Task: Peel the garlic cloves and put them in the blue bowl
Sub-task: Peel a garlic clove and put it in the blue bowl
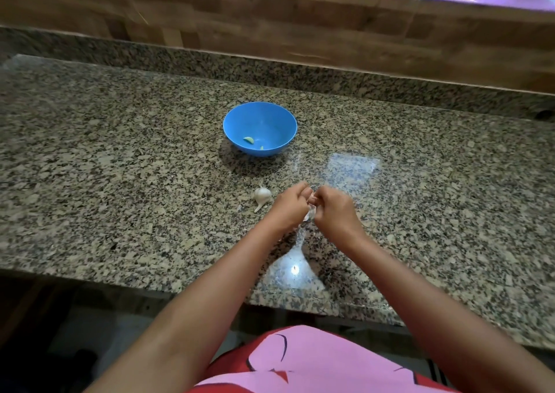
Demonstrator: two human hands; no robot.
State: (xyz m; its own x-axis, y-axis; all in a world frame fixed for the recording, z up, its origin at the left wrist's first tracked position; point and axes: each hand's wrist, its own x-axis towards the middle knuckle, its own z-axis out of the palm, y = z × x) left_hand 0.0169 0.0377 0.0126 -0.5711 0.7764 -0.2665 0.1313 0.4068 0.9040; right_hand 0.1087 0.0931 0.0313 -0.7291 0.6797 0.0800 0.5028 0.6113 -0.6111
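Both hands meet above the granite worktop (120, 140), near its front edge and a little right of centre. The left hand (288, 208) and the right hand (333, 209) are knuckle to knuckle, fingers curled inward, and each grip is closed on a small pale object held between them, most likely a garlic clove (309, 212); only a sliver of it shows, with a thin whitish shred of skin at the lower side, so how far it is peeled cannot be determined. Just left of the left hand, a garlic bulb (262, 197) lies on the worktop, its stem pointing toward the front edge, apart from the hand. The blue bowl (260, 116) stands farther back, well apart from the hands and roughly in line with the bulb. Inside it lie two peeled cloves (248, 140), one larger piece and one small piece near the front wall. A wood-pattern wall (270, 26) rises behind the stone upstand at the rear of the worktop. A pink and red garment (315, 362) fills the bottom of the view, below the two bare forearms.
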